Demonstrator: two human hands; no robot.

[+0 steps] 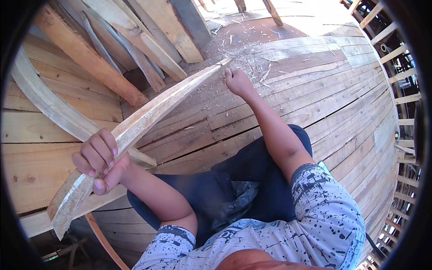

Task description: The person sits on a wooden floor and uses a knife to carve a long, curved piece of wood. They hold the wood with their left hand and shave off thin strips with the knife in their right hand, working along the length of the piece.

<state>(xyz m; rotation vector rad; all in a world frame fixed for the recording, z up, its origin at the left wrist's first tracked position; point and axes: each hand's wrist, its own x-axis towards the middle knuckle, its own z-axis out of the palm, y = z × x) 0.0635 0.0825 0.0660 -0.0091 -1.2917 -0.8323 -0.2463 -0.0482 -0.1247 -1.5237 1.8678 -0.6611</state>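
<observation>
Across the person's lap and out over the planking runs a long curved strip of wood (148, 112), pale and rough, its face whitish and scuffed, its edges splintery; it bows gently from a blunt near end down at the lower left to a thin pointed tip far up by the wood shavings (252, 67). Those shavings lie scattered in a loose drift over the plank floor (333, 90), which is made of broad weathered boards laid side by side, grey-brown, with dark seams between them. To the left, several squared timbers (90, 63) lean together in a stack, and beneath them a wide curved plank (40, 99) sweeps across pale boards. Along the right edge a row of light wooden slats (400, 76) stands like open framing, with daylight behind it. The person sits with dark trousers (243, 175) and a light speckled shirt (324, 211). The left hand (99, 162) is clenched round the strip near its lower end, fingers curled over the top edge and thumb tucked below, so the grip is firmly shut on the wood. The right hand (237, 82) reaches far out to the strip's thin tip, fist closed just beside it; whether it holds a small tool or the tip itself I cannot tell.
</observation>
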